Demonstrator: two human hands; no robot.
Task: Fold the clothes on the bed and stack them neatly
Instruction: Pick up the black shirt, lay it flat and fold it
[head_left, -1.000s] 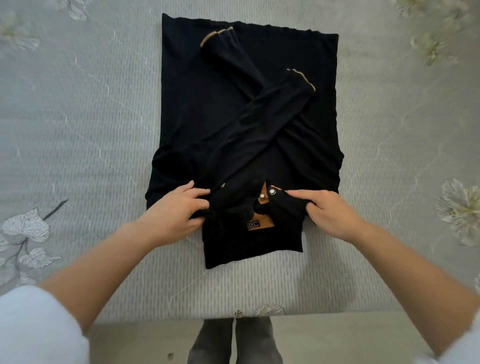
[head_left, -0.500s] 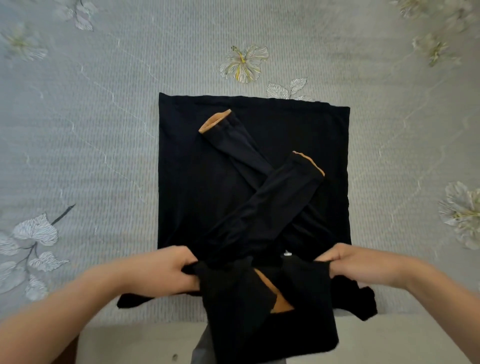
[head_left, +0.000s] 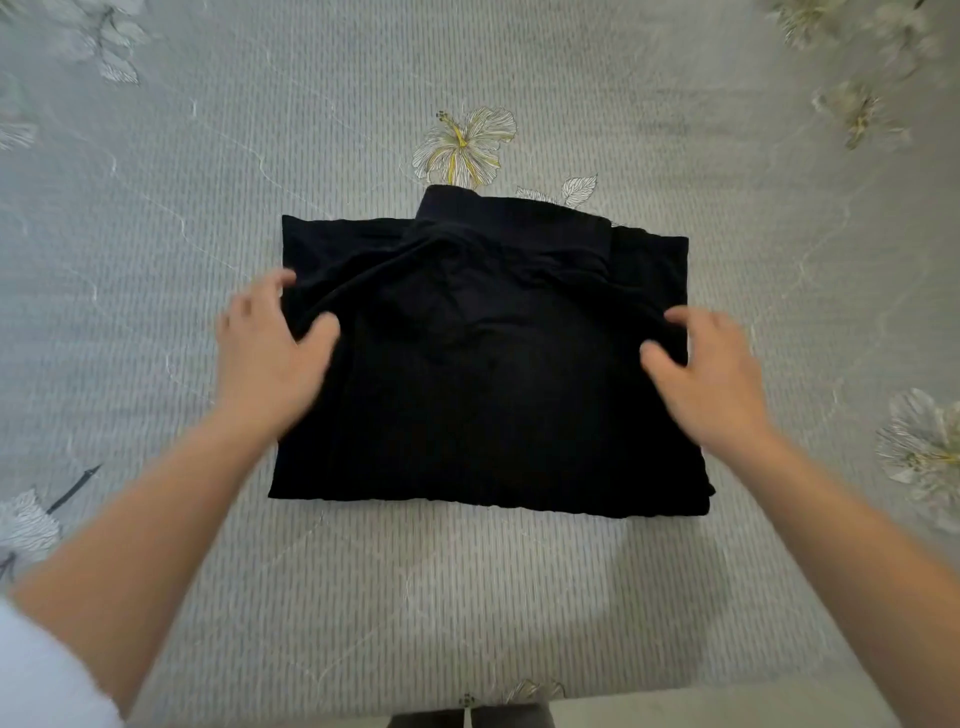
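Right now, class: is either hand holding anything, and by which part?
Nothing is held. The left hand and right hand are open, fingers spread, at the left and right edges of the folded black fabric garment.

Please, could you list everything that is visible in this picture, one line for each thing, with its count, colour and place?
folded garment: one, black, middle of the bed, collar end on the far side
bed cover: one, grey striped with flower prints, under the garment
yellow-centred flower print: one, white and yellow, just beyond the garment
floor: one strip, pale, bottom edge
trouser legs: two, dark grey, bottom edge, centre
sleeve: one, white, bottom left corner
left hand: one, on the garment's left edge, thumb on the cloth
right hand: one, on the garment's right edge, fingers spread
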